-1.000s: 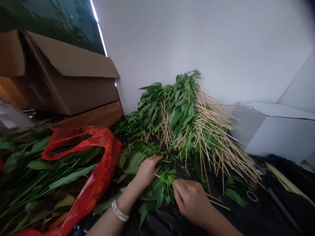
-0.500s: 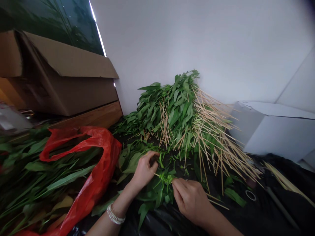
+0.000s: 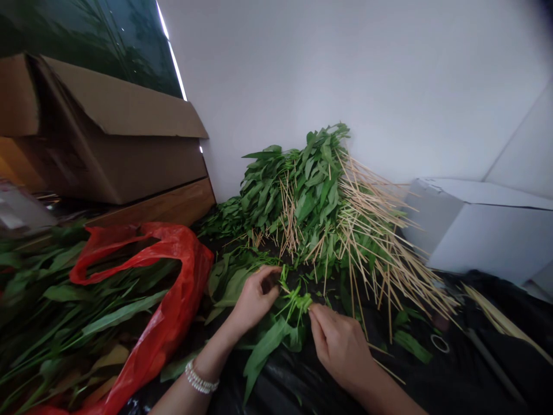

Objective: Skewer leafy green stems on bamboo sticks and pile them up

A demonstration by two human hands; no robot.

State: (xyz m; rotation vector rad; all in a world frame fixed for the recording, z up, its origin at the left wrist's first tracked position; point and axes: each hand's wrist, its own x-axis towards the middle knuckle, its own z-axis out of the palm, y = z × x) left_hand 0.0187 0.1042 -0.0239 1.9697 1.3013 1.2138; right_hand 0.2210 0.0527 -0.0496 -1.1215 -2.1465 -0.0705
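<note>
Left hand (image 3: 254,297) and right hand (image 3: 341,346) pinch the leaf bunch (image 3: 296,302) tight; a skewer, probably hidden inside, could prick the left fingers (image 3: 271,275).

I see my left hand (image 3: 254,300) has curled its fingers (image 3: 271,271) shut; one second ago they lay flat on the greens. My right hand (image 3: 339,346) has moved a little up, and the small bunch of leaves (image 3: 298,302) is now raised between both hands.

Hands (image 3: 254,300) (image 3: 341,346) pinch greens (image 3: 295,301) (skewers (image 3: 380,242) behind).
</note>
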